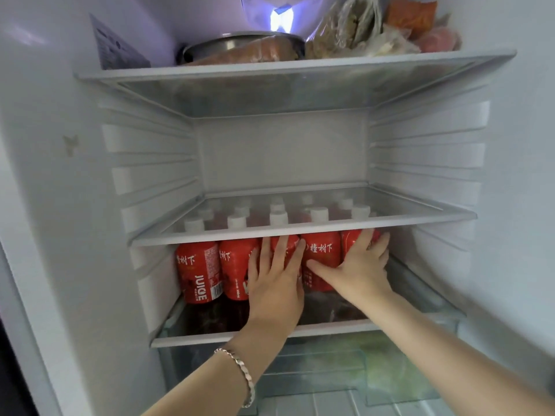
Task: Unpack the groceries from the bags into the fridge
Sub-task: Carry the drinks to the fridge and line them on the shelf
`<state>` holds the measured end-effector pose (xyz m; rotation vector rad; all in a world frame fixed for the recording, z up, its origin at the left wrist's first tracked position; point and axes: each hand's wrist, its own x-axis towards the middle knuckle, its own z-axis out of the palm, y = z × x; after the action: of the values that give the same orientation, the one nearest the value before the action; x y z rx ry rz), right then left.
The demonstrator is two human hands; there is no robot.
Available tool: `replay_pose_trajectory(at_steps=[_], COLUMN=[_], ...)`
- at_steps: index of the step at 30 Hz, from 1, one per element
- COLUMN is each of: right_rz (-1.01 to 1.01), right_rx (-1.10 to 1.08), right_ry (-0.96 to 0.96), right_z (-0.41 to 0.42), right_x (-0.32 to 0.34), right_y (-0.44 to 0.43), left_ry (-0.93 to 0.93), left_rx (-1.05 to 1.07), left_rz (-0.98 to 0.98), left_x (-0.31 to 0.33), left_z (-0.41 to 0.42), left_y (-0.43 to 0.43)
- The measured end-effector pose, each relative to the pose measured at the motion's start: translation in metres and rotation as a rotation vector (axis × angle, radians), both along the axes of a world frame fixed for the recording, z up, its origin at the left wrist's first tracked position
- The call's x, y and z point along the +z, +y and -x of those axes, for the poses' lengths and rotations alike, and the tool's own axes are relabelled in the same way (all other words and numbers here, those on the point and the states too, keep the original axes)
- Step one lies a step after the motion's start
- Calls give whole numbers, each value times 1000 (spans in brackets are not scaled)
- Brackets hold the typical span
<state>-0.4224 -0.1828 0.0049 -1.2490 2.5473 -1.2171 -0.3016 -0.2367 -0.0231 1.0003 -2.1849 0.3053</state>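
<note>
Several juice bottles (198, 271) with red labels and white caps stand in rows on the fridge's lower glass shelf (192, 339). My left hand (274, 283), a bracelet on its wrist, lies flat with spread fingers against the front of the middle bottles. My right hand (362, 267) presses flat against the rightmost front bottles (321, 250), thumb pointing left toward my other hand. Neither hand wraps around a bottle. The bottles behind the front row show only as caps through the shelf above.
The middle glass shelf (303, 228) above the bottles carries nothing. The top shelf (294, 69) holds a metal pot (240, 43) and bagged food (360, 28). A clear crisper drawer (330, 373) with something green sits below. Fridge walls close in left and right.
</note>
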Motion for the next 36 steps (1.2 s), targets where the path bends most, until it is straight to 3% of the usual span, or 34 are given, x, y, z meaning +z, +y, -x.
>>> replay_pose_trajectory(at_steps=[4,8,15,21,25,28,31,36], right_rz=[-245,-309,-377,-360,-324,-254,-305,-387], right_rx=[-127,-163,-35,318,479,631,813,1107], right_ry=[230,326,274,331,330,330,424,473], right_z=[-13,-13,-15,-32,-39,-58,-91,-161], right_x=[-15,-24,-6,7,16,17,10,-10], right_y=[-20,-23,8,48,59,64,74,116], left_ry=[-45,-20,-98,-346,-364,-278,-207,-277], left_rx=[-1,-9,1,4,4,134,301,665], left_rz=[-131,-189,-239,-254,-351,-399,-421,-617], left_x=[-4,-3,3,13,36,48,45,9], left_z=[-1,-2,-5,-18,-37,-60,-97,-184], left_y=[0,0,1,13,37,71,110,192])
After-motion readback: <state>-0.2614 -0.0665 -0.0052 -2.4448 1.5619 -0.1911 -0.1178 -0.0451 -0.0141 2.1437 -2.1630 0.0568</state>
